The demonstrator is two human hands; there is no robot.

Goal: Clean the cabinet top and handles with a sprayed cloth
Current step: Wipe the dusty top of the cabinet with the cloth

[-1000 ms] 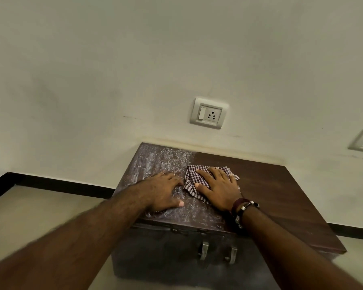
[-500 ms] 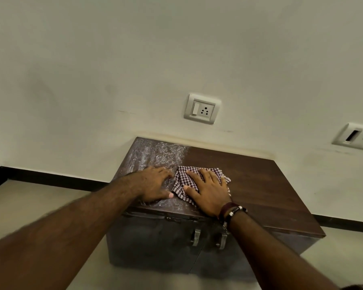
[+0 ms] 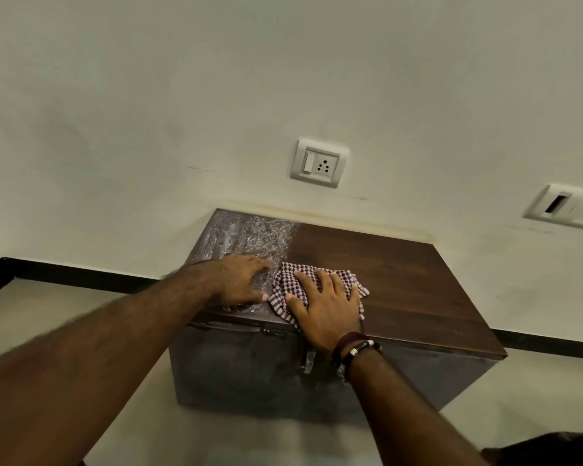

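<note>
A low cabinet stands against the wall, its dark wooden top (image 3: 401, 274) clean and brown on the right, dusty white and speckled on the left. My right hand (image 3: 327, 304) lies flat with spread fingers on a maroon-and-white checked cloth (image 3: 285, 280) near the front edge, at the border of the dusty part. My left hand (image 3: 239, 280) rests flat on the dusty left area, right beside the cloth. One metal handle (image 3: 308, 361) shows on the dark cabinet front, below my right wrist; anything beside it is hidden by my arm.
A white switch-and-socket plate (image 3: 319, 163) sits on the wall above the cabinet; another plate (image 3: 567, 206) is at the far right. A black skirting (image 3: 64, 274) runs along the wall base. Pale floor lies on both sides of the cabinet.
My view has shifted, so the cabinet sits lower and more to the left. The cloth and my right hand have slid slightly toward the front edge; my left hand stays beside it.
</note>
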